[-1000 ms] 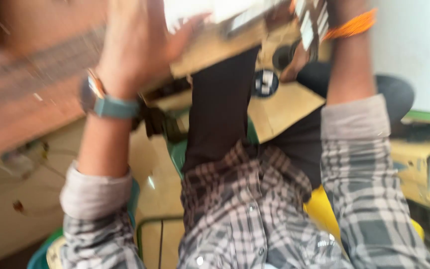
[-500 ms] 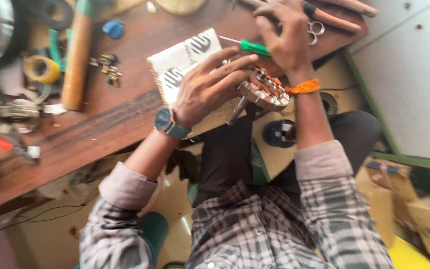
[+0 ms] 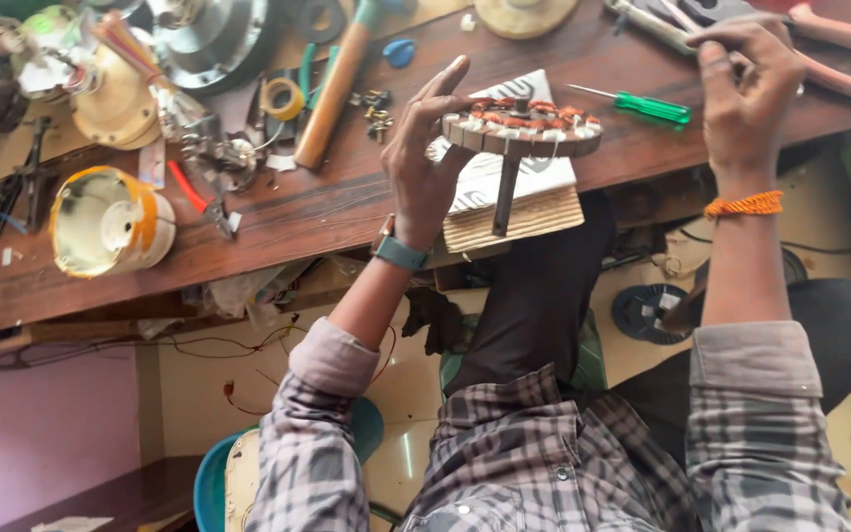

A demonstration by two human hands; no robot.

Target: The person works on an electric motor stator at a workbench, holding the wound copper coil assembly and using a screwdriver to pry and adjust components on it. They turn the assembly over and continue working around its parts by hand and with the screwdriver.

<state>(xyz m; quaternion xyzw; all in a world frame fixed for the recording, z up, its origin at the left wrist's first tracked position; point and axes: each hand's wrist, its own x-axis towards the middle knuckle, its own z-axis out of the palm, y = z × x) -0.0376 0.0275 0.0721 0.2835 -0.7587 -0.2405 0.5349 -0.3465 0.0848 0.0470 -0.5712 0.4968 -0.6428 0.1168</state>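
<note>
My left hand (image 3: 425,163) is gripping the round wound coil disc (image 3: 522,126) by its rim, fingers curled around the edge, holding it level above the wooden bench (image 3: 327,207) with its shaft pointing down over a striped pad (image 3: 514,197). My right hand (image 3: 746,84) is hovering at two o'clock from the disc, fingertips pinched together over some tools; whether they are holding anything I cannot tell. A green screwdriver (image 3: 642,103) is lying between my hands.

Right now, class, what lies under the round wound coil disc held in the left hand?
Under the coil disc its shaft hangs down over a patterned notebook on the wooden bench. The disc hides part of the notebook's cover.
</note>
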